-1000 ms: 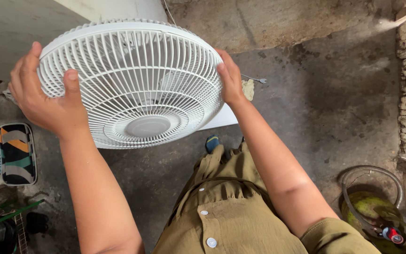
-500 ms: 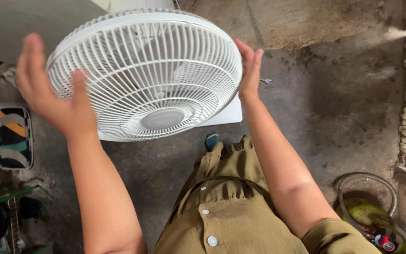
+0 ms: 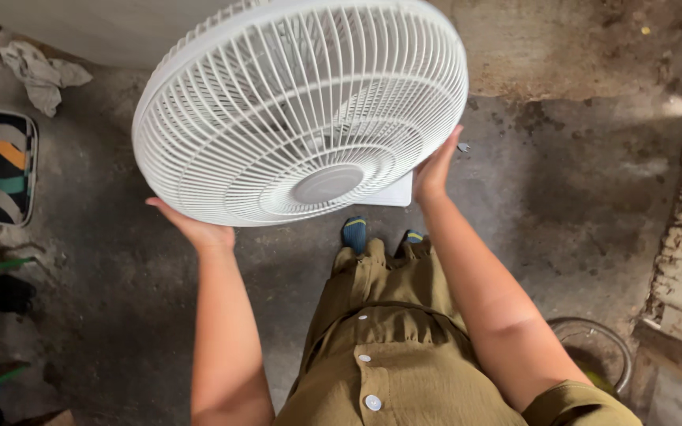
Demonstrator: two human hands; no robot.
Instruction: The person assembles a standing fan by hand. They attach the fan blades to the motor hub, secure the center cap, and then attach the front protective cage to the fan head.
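We've got the white fan (image 3: 301, 110) up off the floor (image 3: 562, 197), tilted with its grille facing us, and both hands are on its rim. Our left hand (image 3: 199, 230) sits under the lower edge, palm up, the fingers tucked behind the grille so we cannot tell whether they are spread or together. Our right hand (image 3: 436, 170) presses flat against the opposite side of the rim, its fingers (image 3: 445, 154) held together and pointing up along the edge. Just past those right fingers a white flat base (image 3: 395, 193) shows on the floor, and below both wrists are our olive dress (image 3: 388, 347) and blue socks (image 3: 354, 231). To hold this well, in our judgement, we keep the palms opposite each other and bear on the solid rim, not the thin wires. Far left of the left fingers lie a patterned mat (image 3: 1, 166) and a crumpled rag (image 3: 41, 75).
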